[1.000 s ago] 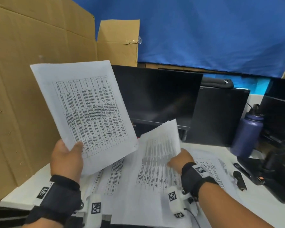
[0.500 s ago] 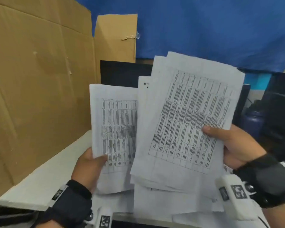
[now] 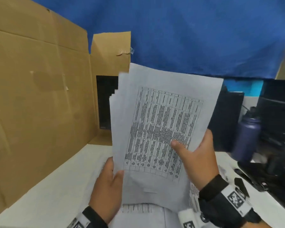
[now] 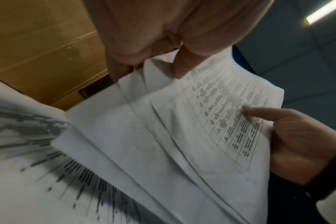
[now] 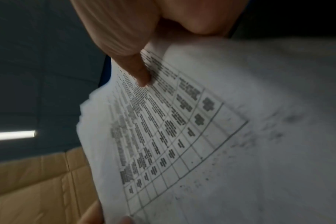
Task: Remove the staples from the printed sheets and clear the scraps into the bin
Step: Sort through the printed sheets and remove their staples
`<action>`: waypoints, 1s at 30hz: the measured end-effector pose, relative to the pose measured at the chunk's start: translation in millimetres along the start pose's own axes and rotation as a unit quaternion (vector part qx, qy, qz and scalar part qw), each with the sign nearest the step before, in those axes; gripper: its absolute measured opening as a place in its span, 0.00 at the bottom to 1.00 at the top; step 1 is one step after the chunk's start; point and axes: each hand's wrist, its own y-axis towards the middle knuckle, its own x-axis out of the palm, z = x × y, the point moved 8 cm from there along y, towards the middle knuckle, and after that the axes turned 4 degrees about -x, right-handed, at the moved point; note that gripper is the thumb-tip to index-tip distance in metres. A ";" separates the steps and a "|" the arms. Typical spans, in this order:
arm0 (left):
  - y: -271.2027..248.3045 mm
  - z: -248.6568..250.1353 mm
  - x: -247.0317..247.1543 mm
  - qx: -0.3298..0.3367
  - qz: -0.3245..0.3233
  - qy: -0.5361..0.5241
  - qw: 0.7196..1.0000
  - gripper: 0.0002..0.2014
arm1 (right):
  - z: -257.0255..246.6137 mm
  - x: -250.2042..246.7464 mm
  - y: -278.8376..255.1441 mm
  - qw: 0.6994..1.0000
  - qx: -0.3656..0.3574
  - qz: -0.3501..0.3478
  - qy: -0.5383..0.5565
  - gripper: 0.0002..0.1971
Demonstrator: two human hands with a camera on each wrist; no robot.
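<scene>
I hold a stack of printed sheets (image 3: 161, 129) upright above the desk, the top page showing a dense table. My left hand (image 3: 109, 183) grips the stack's lower left edge, thumb on the front. My right hand (image 3: 196, 155) grips the lower right edge, its thumb pressed on the table print. In the left wrist view the printed sheets (image 4: 182, 128) fan apart a little, and the right hand (image 4: 290, 136) shows with its thumb on the page. The right wrist view shows the thumb on the printed sheets (image 5: 182, 128). More printed sheets (image 3: 138, 209) lie on the desk below. No staple or bin shows.
A tall cardboard wall (image 3: 39, 104) stands along the left and back. Dark monitors (image 3: 225, 119) stand behind the stack. A purple bottle (image 3: 247, 137) and black desk gear (image 3: 266, 175) sit at the right. The white desk (image 3: 44, 193) shows at the lower left.
The right hand lifted sheets off the desk and brought them over the sheet in the left hand. Both hands now hold one joined stack, nearer the middle.
</scene>
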 end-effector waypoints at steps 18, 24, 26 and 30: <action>-6.0 -54.4 27.9 -0.134 -0.064 -0.099 0.984 0.19 | 32.1 11.2 -18.7 0.999 0.019 -0.041 0.025 0.18; -1.3 -53.0 28.3 -0.079 -0.070 -0.060 0.993 0.17 | 76.3 12.5 -33.3 0.990 0.113 -0.079 0.017 0.10; -1.9 -45.6 28.9 -0.073 -0.071 -0.088 0.991 0.17 | 91.7 7.8 -38.9 0.983 0.164 -0.086 -0.009 0.08; -6.1 -28.5 44.0 -0.055 -0.202 -0.071 0.975 0.18 | 88.1 -32.4 -34.1 0.986 0.163 -0.017 -0.018 0.03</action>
